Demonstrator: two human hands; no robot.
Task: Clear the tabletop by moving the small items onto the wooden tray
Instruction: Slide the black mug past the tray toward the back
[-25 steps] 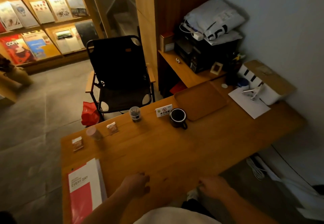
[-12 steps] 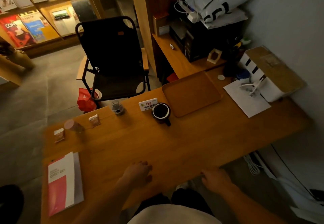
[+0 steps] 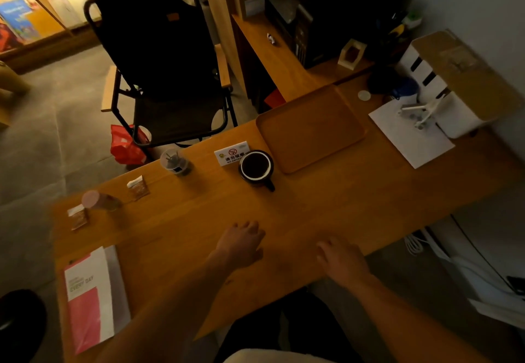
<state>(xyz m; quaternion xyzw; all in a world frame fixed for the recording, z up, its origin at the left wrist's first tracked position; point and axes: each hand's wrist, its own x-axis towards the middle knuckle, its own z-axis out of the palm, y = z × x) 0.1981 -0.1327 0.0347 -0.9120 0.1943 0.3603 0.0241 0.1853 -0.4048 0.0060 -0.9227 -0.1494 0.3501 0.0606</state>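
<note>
A bare wooden tray [image 3: 309, 128] lies at the table's far edge, right of centre. Left of it stand a dark mug [image 3: 256, 167] and a small white no-smoking sign [image 3: 231, 153]. Further left are a clear cup with dark bits [image 3: 174, 161], a small sachet [image 3: 137, 188], a pink-lidded container [image 3: 98, 200] and a second sachet [image 3: 77, 217]. My left hand [image 3: 244, 242] rests on the table near the front, fingers loosely curled, holding nothing. Beside it, at the front edge, my right hand [image 3: 341, 260] lies flat and holds nothing.
A red and white booklet [image 3: 89, 297] lies at the table's front left. A sheet of paper [image 3: 412, 135], a white box with a wooden lid [image 3: 454, 84] and a small round disc [image 3: 364, 95] sit at the right. A black folding chair [image 3: 164, 64] stands behind the table.
Both hands have slid forward over the table, away from its front edge. The view has tilted down and shifted, so the table items sit higher in the picture.
</note>
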